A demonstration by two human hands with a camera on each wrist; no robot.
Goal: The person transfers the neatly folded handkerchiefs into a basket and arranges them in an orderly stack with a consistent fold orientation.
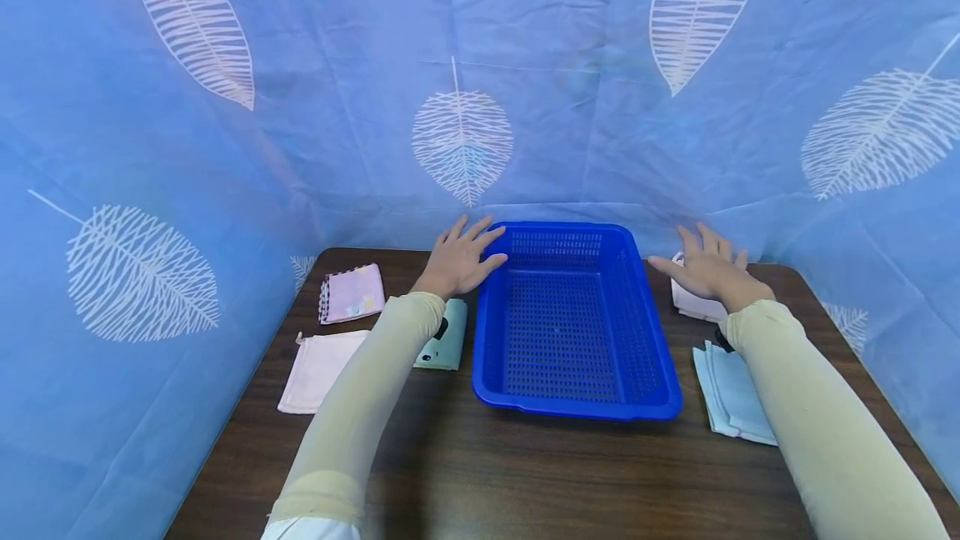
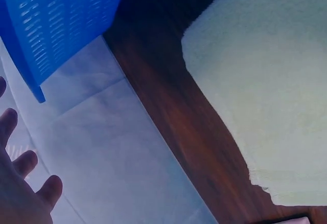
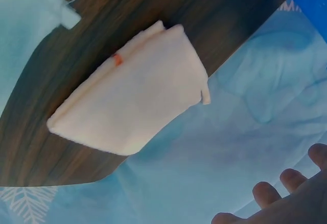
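Note:
A blue plastic basket (image 1: 577, 412) with perforated walls stands on the table, nothing inside it. My left hand (image 1: 457, 263) spreads its fingers by the basket's far left corner and holds nothing. Under that forearm lies a folded mint-green cloth (image 1: 448, 338), large in the left wrist view (image 2: 265, 91). To the right of the basket, my right hand (image 1: 708, 272) is stretched out with fingers apart, also holding nothing. A folded pale pink cloth (image 3: 138, 91) lies below it, partly hidden in the head view. Nearer, a folded light blue cloth (image 1: 738, 398) is partly covered by my right sleeve.
At the left, a folded lilac cloth (image 1: 352, 293) with a checked edge lies behind a white cloth (image 1: 318, 369), which my left sleeve partly covers. A blue leaf-print curtain (image 1: 570, 107) closes off the dark wooden table (image 1: 525, 482) at the back and sides.

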